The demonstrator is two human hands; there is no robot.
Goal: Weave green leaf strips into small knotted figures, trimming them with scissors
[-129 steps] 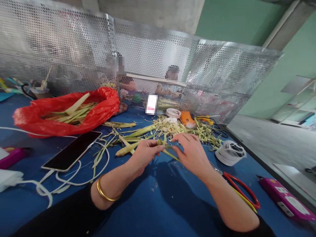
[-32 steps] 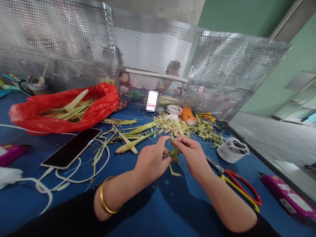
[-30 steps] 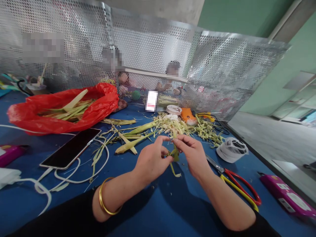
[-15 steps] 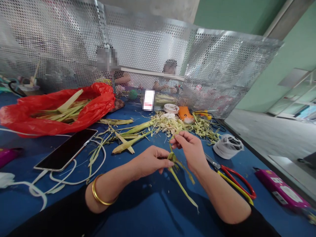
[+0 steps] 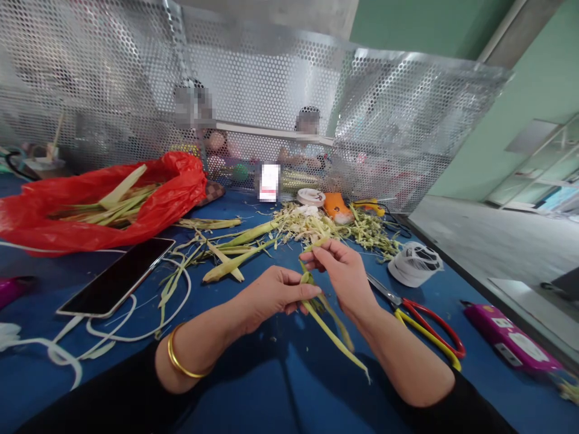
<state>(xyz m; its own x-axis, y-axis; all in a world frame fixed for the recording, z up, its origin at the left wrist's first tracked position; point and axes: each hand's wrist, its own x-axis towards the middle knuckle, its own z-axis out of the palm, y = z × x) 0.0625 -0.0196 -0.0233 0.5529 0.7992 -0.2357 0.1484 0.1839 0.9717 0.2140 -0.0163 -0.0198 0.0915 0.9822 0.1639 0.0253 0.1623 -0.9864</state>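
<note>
Tabletop of flat blue surface (image 5: 253, 377) is spreading under both forearms. At its left far side, an open bag of red, crumpled plastic (image 5: 183, 187) is holding narrow yellow-green leaves (image 5: 120, 202). Beyond the hands, a loose heap of pale, shredded plant pieces (image 5: 312, 223) is lying. A black, flat, rectangular phone (image 5: 117, 277) is lying near the bag. A pair of metal scissors with one red and one yellow handle (image 5: 396, 300) is resting just beside the right forearm.

The person's bare left hand (image 5: 275, 292) is pinching a thin, yellow-green plant strip (image 5: 335, 337), thumb closed against the index finger. The bare right hand (image 5: 339, 265) is gripping its upper end between thumb and fingers; how tightly, one cannot tell. The strip is hanging above the table, its loose ends pointing downward to the right. Between the hands, a small, looped green fold (image 5: 307, 278) is showing.

For good result, the left thumb should probably be pressing close beside the fold, while the right hand is pulling softly and evenly, because such fibre could be splitting under sudden force.
</note>
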